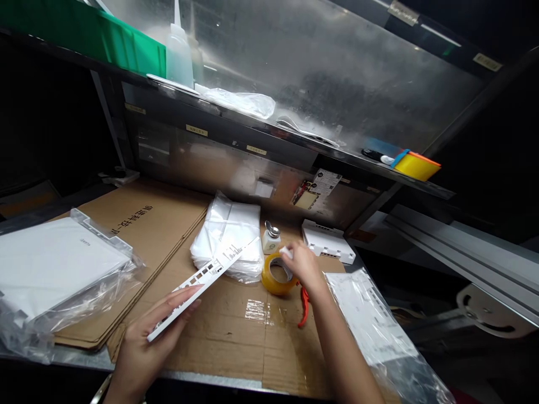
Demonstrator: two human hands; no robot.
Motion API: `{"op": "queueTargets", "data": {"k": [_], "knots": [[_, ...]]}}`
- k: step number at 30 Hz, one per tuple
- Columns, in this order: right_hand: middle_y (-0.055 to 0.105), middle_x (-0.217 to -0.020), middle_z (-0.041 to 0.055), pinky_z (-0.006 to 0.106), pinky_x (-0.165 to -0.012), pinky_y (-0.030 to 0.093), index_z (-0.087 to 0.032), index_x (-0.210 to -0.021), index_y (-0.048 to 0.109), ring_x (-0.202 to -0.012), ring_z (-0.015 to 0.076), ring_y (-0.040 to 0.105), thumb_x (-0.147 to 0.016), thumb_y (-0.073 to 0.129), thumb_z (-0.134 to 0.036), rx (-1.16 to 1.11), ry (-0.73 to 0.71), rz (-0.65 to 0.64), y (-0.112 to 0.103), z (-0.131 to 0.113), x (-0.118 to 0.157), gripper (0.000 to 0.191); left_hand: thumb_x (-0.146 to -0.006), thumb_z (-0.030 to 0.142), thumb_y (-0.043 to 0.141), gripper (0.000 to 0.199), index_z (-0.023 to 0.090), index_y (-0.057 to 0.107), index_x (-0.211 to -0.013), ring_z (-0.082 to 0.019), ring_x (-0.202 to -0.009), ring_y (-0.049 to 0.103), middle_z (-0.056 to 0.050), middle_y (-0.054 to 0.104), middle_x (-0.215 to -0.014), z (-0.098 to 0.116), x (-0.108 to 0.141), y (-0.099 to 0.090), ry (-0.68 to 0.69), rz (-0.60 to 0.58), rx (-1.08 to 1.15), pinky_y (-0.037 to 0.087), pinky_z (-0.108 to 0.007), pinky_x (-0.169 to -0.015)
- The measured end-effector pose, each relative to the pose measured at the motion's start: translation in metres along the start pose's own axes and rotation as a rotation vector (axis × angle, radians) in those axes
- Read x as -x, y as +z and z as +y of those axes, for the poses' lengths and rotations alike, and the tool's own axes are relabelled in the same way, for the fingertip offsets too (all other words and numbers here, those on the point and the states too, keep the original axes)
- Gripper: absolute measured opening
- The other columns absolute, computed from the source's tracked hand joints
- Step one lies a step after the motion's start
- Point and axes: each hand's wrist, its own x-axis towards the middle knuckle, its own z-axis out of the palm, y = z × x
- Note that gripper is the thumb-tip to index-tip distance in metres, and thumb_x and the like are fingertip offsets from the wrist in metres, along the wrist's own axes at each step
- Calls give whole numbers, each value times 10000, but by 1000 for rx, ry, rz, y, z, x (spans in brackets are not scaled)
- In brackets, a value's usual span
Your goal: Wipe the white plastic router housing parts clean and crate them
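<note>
My left hand (162,325) grips the lower end of a long white plastic panel (206,278) with rectangular cutouts, held tilted above the cardboard. My right hand (301,261) has its fingers pinched on a small white piece (287,252), perhaps a cloth or wipe. Right below that hand lies a roll of yellow tape (273,284). A small white pump bottle (270,238) with a metal top stands just behind the roll. Red-handled pliers or cutters (304,307) lie partly hidden beside my right forearm. Behind the panel is a stack of white plastic bags (236,224).
Flat cardboard (168,213) covers the bench. Bagged white panels lie at the left (63,264) and right (370,314). A white housing (328,241) sits at the back right. The shelf above holds a squeeze bottle (179,56), a green bin (105,42) and a yellow box (415,166).
</note>
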Motion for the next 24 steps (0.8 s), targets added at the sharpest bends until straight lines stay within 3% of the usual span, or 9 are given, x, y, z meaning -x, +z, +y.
{"op": "queueTargets", "data": {"k": [3, 9, 13, 15, 19, 22, 24], "knots": [[730, -1205, 100, 337, -818, 468, -242, -1289, 657, -1041, 263, 683, -1041, 452, -332, -44, -45, 88, -17, -1, -21, 334, -914, 226, 744, 312, 349, 739, -1200, -153, -1124, 715, 44, 763, -1238, -3, 2, 1, -1, 19, -11, 484, -207, -1090], [710, -1189, 96, 314, -922, 439, -244, -1201, 741, -1134, 252, 633, -986, 561, -222, -60, -152, 99, -15, -13, -59, 281, -904, 207, 760, 351, 344, 726, -1226, -130, -1069, 734, 60, 772, -1201, -8, 4, 5, 91, 66, -57, 501, -171, -1056], [733, -1090, 99, 333, -899, 456, -218, -1085, 789, -1064, 267, 663, -933, 619, -179, -111, -169, 95, -12, -16, -65, 232, -892, 195, 776, 347, 339, 731, -1204, -123, -1032, 743, 59, 777, -1173, -6, 3, 5, 77, 111, -56, 526, -155, -1008], [733, -1123, 124, 362, -917, 465, -188, -1120, 778, -1070, 288, 667, -929, 622, -183, -166, -154, 135, -16, -17, -60, 246, -888, 171, 776, 349, 334, 737, -1194, -127, -1014, 749, 53, 783, -1154, -3, 2, 5, 74, 140, -59, 543, -164, -990], [713, -1232, 146, 387, -938, 504, -153, -1259, 698, -1097, 281, 667, -994, 584, -326, -338, -144, 259, -30, -27, -25, 337, -884, 133, 772, 351, 336, 745, -1168, -117, -968, 757, 63, 793, -1115, 6, 1, 7, 81, 183, -63, 563, -160, -950], [733, -1172, 71, 315, -875, 553, -225, -1174, 717, -1042, 212, 690, -990, 615, -439, -555, -259, 286, -41, -48, 30, 300, -886, 117, 766, 360, 327, 740, -1177, -116, -967, 755, 58, 791, -1123, 14, 2, 9, 107, 165, -72, 565, -164, -944], [736, -1117, 55, 305, -865, 561, -237, -1092, 726, -1028, 199, 691, -962, 680, -392, -777, -381, 287, -45, -67, 71, 208, -890, 95, 752, 368, 304, 735, -1192, -126, -988, 751, 38, 786, -1139, 19, 3, 9, 136, 141, -92, 559, -186, -972]]}}
